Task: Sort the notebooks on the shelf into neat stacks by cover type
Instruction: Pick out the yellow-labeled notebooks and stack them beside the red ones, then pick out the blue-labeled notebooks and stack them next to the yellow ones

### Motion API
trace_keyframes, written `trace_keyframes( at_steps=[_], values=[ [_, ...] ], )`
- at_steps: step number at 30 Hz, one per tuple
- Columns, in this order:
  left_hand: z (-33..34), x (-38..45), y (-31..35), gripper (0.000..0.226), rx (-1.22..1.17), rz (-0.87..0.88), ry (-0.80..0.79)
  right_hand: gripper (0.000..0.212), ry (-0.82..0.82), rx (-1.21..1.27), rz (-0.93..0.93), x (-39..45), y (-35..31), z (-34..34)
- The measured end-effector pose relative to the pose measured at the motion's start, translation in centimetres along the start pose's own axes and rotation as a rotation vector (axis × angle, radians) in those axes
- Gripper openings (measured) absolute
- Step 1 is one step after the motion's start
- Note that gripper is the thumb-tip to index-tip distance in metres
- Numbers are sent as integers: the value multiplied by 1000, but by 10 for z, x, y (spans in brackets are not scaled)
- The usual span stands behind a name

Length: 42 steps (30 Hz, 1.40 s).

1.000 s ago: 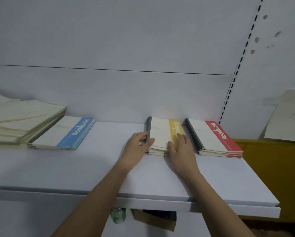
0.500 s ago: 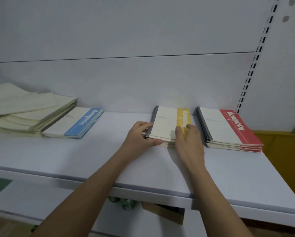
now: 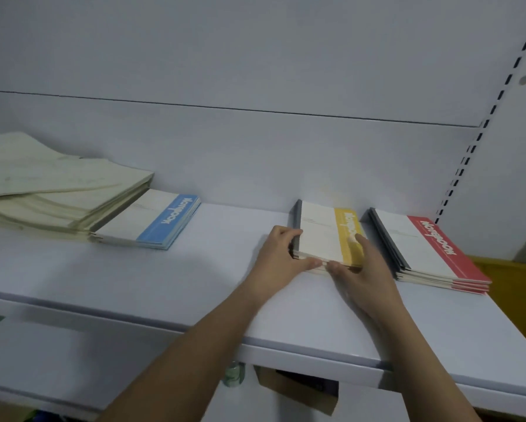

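Observation:
A stack of yellow-banded notebooks [image 3: 319, 233] lies on the white shelf [image 3: 179, 284], right of centre. My left hand [image 3: 278, 254] grips its left spine edge, fingers curled over the top corner and thumb along the front edge. My right hand [image 3: 363, 269] presses on the stack's right side, with straight fingers lying over the yellow band and the thumb against the front edge. The two thumbs almost meet. A stack of red-banded notebooks [image 3: 423, 248] sits just to the right. A blue-banded stack [image 3: 152, 220] lies further left.
A loose, uneven pile of plain cream notebooks [image 3: 42, 190] fills the shelf's far left, touching the blue stack. The white back panel rises behind the stacks, and a slotted upright [image 3: 468, 153] stands at the right. Under the shelf are a cardboard box [image 3: 298, 391] and a bottle.
My left hand has closed round the yellow stack's left corner and my right thumb has slid along its front edge towards it. The camera view has shifted; the other stacks have stayed put.

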<state>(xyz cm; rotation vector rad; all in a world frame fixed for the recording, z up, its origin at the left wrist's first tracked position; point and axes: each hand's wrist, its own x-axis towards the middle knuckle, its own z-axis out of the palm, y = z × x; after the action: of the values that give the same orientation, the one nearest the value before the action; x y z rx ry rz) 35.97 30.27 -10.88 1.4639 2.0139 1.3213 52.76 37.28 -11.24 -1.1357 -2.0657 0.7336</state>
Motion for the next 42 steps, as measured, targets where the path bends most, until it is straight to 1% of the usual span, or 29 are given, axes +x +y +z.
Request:
trace_keyframes(
  at_steps=[1,2,4,6,7,8,10,13,15,17,19,21,22,23,25,27,31,33,35,37,38,40,42],
  values=[
    [-2,-2,1,74,-1,6,-17,77,17,-35,-14,1,1,2],
    [-5,-4,1,71,-11,7,-34,73,62,-84,-38,0,-2,4],
    [-20,-6,-1,62,-23,0,-69,56,224,-149,-110,-8,-18,8],
    [-49,-12,-9,49,-17,20,-67,36,410,-77,-160,-22,-46,21],
    [-69,-17,-15,41,-20,40,-41,29,453,-16,-179,-31,-65,33],
    [-91,-23,-22,32,-20,55,-5,24,455,23,-210,-38,-85,47],
    [-139,-39,-41,19,21,38,37,22,366,33,-300,-46,-120,83],
    [-210,-66,-76,15,187,-49,8,21,170,-37,-410,-45,-169,140],
    [-250,-80,-100,16,307,-73,7,28,25,-135,-425,-40,-201,175],
    [-280,-91,-121,16,372,-89,18,42,-109,-253,-422,-33,-227,208],
    [-301,-95,-139,16,393,-83,46,61,-203,-375,-432,-24,-245,235],
    [-314,-94,-152,15,356,-40,94,76,-275,-466,-410,-15,-255,253],
    [-318,-93,-158,15,294,-34,118,79,-311,-508,-396,-12,-258,260],
    [-321,-92,-161,15,213,-52,143,78,-336,-548,-395,-9,-260,264],
    [-324,-89,-164,14,79,-110,187,64,-325,-608,-395,-7,-265,264],
    [-324,-87,-165,14,39,-117,196,52,-293,-639,-362,-9,-273,255],
    [-323,-89,-161,14,-39,-119,196,59,-390,-710,-339,-23,-282,232],
    [-322,-92,-157,15,-106,-138,199,57,-410,-709,-334,-28,-283,224],
    [-322,-94,-151,17,-166,-144,215,45,-346,-729,-356,-29,-281,224],
    [-322,-96,-147,17,-202,-139,256,28,-208,-779,-406,-30,-279,229],
    [-322,-97,-145,16,-205,-134,280,25,-159,-798,-418,-32,-278,232],
    [-323,-97,-143,16,-192,-134,303,29,-166,-768,-412,-33,-276,233],
    [-325,-94,-139,16,-187,-162,297,41,-257,-658,-360,-30,-273,225]
  ],
)
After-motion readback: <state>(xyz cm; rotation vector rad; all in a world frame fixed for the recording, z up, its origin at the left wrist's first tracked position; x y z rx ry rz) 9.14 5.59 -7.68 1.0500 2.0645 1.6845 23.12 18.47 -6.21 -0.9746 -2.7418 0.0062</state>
